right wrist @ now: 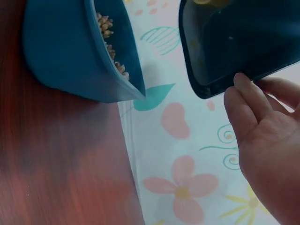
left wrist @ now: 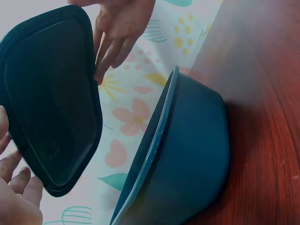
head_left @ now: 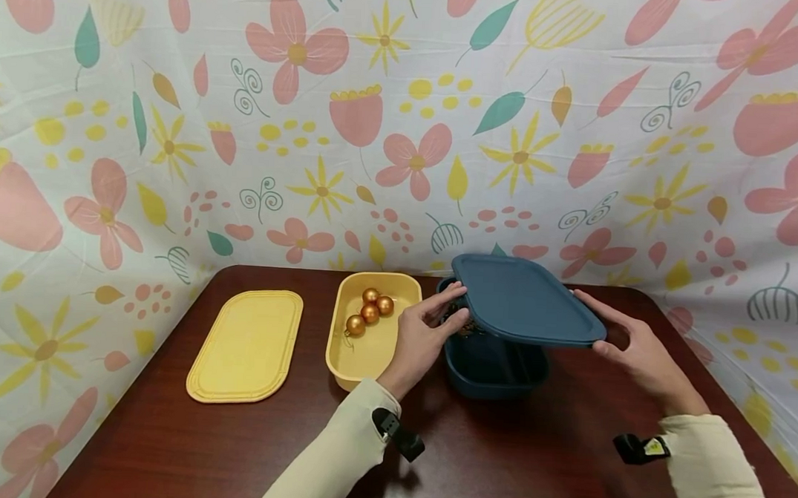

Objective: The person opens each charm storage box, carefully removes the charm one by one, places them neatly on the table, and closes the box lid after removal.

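Observation:
Both hands hold a dark blue lid by its opposite short sides, tilted above a blue container. My left hand grips the lid's left edge, and my right hand pinches its right edge between thumb and fingers. The lid's underside shows in both wrist views, apart from the container's rim. Inside the container, small brown pine cones show in the right wrist view; the lid and left hand hide most of them from the head view.
Left of the blue container stands a yellow container with several shiny gold balls in it. A yellow lid lies flat on the brown table farther left. A flower-patterned cloth hangs behind the table.

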The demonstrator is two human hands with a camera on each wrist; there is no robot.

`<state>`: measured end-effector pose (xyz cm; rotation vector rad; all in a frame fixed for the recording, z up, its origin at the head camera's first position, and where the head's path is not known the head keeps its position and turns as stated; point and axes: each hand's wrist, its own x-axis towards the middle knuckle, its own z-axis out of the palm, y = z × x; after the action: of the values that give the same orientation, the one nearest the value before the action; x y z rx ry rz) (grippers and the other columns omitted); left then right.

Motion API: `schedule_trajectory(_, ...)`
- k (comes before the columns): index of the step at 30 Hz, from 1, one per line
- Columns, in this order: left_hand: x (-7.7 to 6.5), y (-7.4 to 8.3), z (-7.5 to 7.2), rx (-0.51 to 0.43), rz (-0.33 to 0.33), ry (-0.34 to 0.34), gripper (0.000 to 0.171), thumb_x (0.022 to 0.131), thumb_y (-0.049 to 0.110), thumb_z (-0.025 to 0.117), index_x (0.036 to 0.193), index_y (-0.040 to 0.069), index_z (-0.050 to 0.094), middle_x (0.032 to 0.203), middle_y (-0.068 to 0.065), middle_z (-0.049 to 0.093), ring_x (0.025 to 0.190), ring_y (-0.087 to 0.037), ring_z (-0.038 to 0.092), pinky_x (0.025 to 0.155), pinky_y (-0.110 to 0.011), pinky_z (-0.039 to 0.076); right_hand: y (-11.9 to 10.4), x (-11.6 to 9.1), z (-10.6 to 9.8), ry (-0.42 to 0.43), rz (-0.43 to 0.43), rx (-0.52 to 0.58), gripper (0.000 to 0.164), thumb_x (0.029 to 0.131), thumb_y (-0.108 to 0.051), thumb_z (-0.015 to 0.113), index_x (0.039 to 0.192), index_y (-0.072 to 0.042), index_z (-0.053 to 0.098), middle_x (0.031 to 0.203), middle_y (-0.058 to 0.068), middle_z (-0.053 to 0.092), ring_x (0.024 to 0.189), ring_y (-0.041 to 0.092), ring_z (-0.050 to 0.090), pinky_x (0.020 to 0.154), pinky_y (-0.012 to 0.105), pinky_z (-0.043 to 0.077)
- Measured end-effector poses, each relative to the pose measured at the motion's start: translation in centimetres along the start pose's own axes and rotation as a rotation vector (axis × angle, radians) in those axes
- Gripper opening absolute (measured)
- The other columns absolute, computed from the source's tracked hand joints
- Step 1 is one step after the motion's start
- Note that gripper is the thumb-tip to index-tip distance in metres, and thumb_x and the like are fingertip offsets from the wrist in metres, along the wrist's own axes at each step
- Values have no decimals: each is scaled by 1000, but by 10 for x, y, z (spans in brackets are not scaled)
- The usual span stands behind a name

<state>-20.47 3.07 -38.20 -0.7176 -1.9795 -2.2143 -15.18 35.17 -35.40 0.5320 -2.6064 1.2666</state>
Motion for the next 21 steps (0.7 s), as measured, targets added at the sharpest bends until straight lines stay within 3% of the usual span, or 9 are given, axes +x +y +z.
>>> schedule_trajectory(6, 2, 0, 3, -28, -14, 4, 38, 96, 22, 68, 134, 20, 67, 146, 3, 60, 138, -7, 53, 118, -32, 42, 2, -2, -3, 30, -2, 9, 61, 99, -22, 61, 156, -23, 39, 146, -27, 47, 125, -11, 45, 88, 7, 35)
schedule_trajectory(15, 5, 4, 8, -48, -10, 46, 35, 97, 20, 67, 132, 18, 69, 142, 3, 63, 135, -11, 56, 116, -32, 44, 5, -2, -8, 63, 5, 59, 62, 96, 0, 59, 155, -12, 41, 142, -26, 52, 119, -8, 53, 88, 5, 44)
schedule_trajectory(21, 7, 8, 10, -76, -5, 58, 35, 98, 21, 66, 132, 18, 68, 142, 3, 63, 133, -10, 58, 112, -28, 47, 5, 0, -9, 139, 31, 47, 49, 102, -5, 54, 150, -9, 48, 130, -31, 60, 116, -9, 55, 88, 4, 42)
